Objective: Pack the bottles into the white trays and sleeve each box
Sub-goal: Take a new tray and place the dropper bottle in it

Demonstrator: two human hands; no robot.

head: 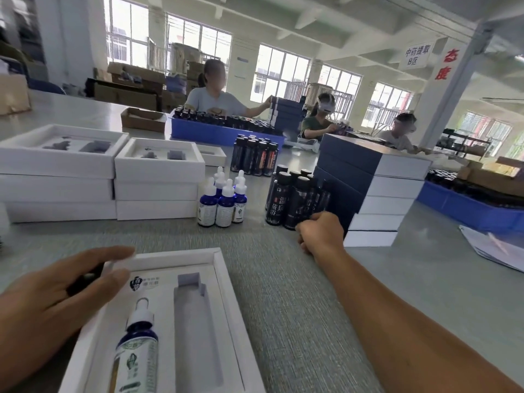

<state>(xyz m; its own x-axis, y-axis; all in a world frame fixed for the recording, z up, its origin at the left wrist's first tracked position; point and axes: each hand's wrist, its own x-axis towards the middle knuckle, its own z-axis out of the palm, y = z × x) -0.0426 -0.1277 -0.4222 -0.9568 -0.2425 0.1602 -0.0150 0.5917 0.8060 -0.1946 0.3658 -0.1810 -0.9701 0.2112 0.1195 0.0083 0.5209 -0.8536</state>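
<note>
Tray [226, 282] long slot bare | left hand [54, 302] flat on rim | right hand [320, 231] grips dark bottle [297, 205]

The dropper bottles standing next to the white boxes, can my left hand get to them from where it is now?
Probably yes. The left hand rests on the tray, and only bare table lies between it and the dropper bottles. It already seems to hold something dark, which could hamper a grip.

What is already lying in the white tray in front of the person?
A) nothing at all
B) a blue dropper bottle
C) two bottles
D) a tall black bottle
B: a blue dropper bottle lies in the left slot of the white tray, while the long slot beside it holds nothing yet.
</note>
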